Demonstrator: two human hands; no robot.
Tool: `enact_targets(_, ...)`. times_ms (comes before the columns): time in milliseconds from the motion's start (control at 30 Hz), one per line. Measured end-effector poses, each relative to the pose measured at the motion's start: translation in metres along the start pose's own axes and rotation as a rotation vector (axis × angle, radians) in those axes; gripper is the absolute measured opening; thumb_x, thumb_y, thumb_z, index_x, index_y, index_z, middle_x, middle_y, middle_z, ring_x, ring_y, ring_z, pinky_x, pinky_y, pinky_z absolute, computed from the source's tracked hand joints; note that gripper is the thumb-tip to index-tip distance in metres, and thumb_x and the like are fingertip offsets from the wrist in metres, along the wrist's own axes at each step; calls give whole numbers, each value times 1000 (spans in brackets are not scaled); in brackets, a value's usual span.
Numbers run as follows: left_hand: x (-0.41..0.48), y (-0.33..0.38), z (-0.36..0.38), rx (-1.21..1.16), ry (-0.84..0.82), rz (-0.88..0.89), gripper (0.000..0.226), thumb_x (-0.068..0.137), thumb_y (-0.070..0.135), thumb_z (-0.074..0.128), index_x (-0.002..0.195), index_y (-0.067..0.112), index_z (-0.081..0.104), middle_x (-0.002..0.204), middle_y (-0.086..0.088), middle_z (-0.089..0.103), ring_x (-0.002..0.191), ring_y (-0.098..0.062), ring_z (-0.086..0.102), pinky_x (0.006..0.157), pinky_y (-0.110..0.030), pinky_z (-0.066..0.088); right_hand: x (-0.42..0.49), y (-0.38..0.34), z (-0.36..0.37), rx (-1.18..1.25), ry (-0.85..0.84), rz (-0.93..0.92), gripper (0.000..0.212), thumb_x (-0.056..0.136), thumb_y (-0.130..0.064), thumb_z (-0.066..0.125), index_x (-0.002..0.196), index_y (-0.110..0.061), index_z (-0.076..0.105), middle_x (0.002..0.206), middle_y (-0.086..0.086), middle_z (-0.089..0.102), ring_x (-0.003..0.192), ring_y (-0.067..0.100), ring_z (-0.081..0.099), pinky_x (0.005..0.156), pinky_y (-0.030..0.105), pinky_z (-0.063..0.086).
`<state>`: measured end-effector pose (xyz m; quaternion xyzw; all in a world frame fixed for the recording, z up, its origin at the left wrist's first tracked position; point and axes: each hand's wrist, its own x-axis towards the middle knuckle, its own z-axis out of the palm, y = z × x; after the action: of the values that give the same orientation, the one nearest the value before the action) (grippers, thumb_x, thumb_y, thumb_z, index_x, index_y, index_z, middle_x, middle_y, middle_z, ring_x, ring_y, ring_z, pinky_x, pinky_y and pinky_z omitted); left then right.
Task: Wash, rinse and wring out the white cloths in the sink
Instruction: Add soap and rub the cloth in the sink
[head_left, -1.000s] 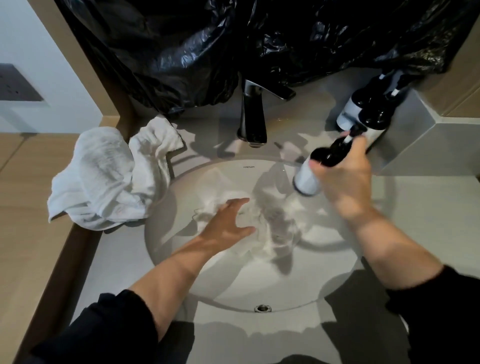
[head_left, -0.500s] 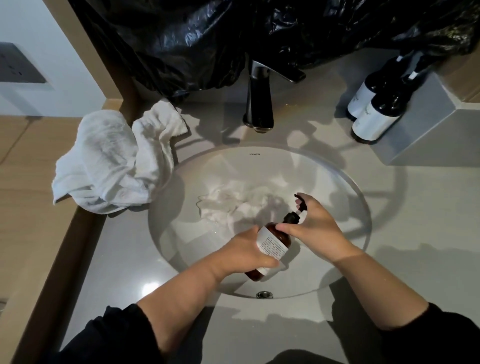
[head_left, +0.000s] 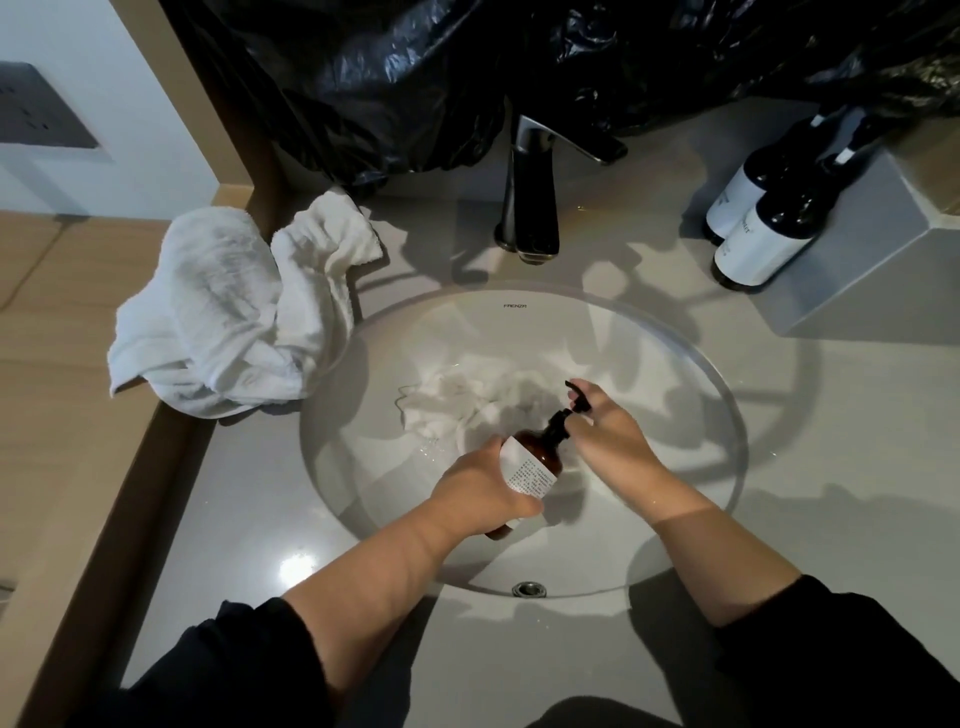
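Two hands work over the sink (head_left: 691, 358): left hand (head_left: 480, 488) grips the pump bottle (head_left: 535, 462), right hand (head_left: 605, 428) fingers curl on its pump above a white cloth (head_left: 447, 397).

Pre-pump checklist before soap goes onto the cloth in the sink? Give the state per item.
1. Left hand grip on the pump bottle: wraps the body, ok.
2. Right hand on the pump head: fingers curled over it, ok.
3. Nozzle aimed at the cloth in the sink: points toward it, ok.
4. Faucet off: no stream visible, ok.
5. Cloth already wetted: cannot tell.
6. Spare cloths out of the soap's path: on the counter left of the sink, ok.
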<state>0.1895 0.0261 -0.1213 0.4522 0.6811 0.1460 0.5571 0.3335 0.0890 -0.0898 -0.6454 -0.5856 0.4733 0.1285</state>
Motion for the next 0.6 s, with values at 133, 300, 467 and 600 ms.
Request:
enact_targets(133,-10,-1,-12,-29,39,-22,46,71,22,76,108,22,47,94,0,62,68,-19,69,52,-29,58,9,-17,-3,-24,45,-57,43,95,-10,41,136,-17,51,127,3,58,100,13,57,81,17,38)
enact_targets(300,-20,-17,-25,-80,146,-87,44,70,23,76,104,20,47,94,-2,60,69,-20,69,49,-28,56,12,-36,26,-57,-35,-101,48,90,1,40,130,-20,57,107,-3,57,95,12,51,76,17,43)
enact_targets(467,-20,-24,-26,-206,233,-126,43,67,22,74,103,22,49,95,-4,62,75,-22,70,56,-42,61,21,-47,50,-59,-86,-116,52,87,1,40,134,-17,55,131,6,56,116,21,53,89,21,40)
enact_targets(600,-19,-17,-26,-102,262,-57,48,68,29,74,107,24,45,90,2,62,69,-19,70,58,-38,61,25,-43,40,307,12,-53,42,89,4,45,118,-19,65,117,7,66,100,17,62,80,17,49)
